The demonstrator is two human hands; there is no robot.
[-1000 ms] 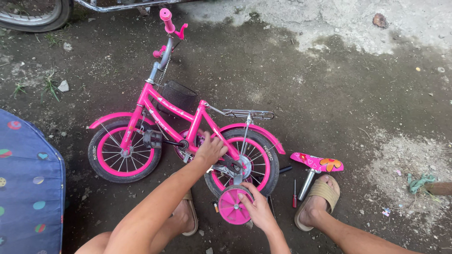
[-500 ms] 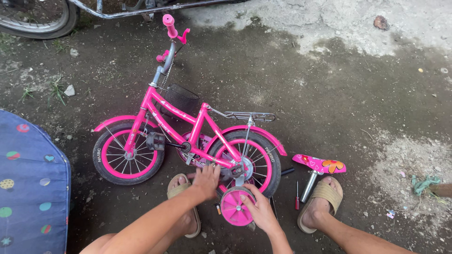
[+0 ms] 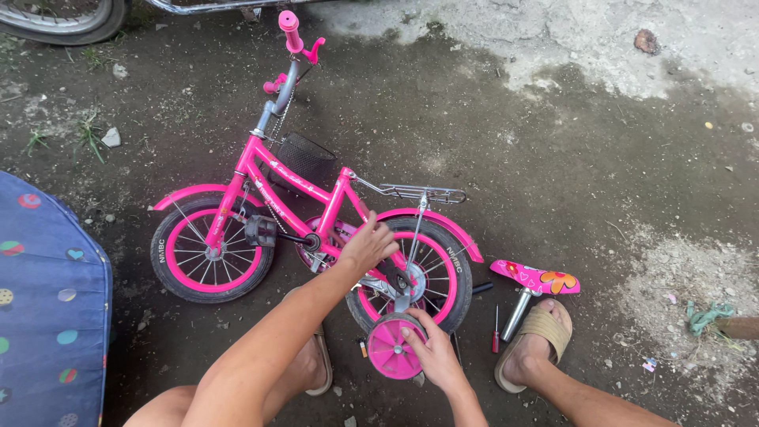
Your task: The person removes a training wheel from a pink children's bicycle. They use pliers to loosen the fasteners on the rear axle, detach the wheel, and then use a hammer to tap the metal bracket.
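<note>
Damp ground lay beneath; my left hand (image 3: 368,247) gripped the small pink steel bicycle frame (image 3: 294,187), and my right hand (image 3: 431,353), at its 5 o'clock, clasped the pink plastic training wheel (image 3: 388,348).

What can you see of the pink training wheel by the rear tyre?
The training wheel is a small solid pink disc, plastic by its look, with a pale hub at its centre. It stands upright beside the bicycle's rear wheel, low against the tyre, close to the dirt ground. The right hand grips its right edge, fingers over the face. Its bracket is mostly hidden.
</note>
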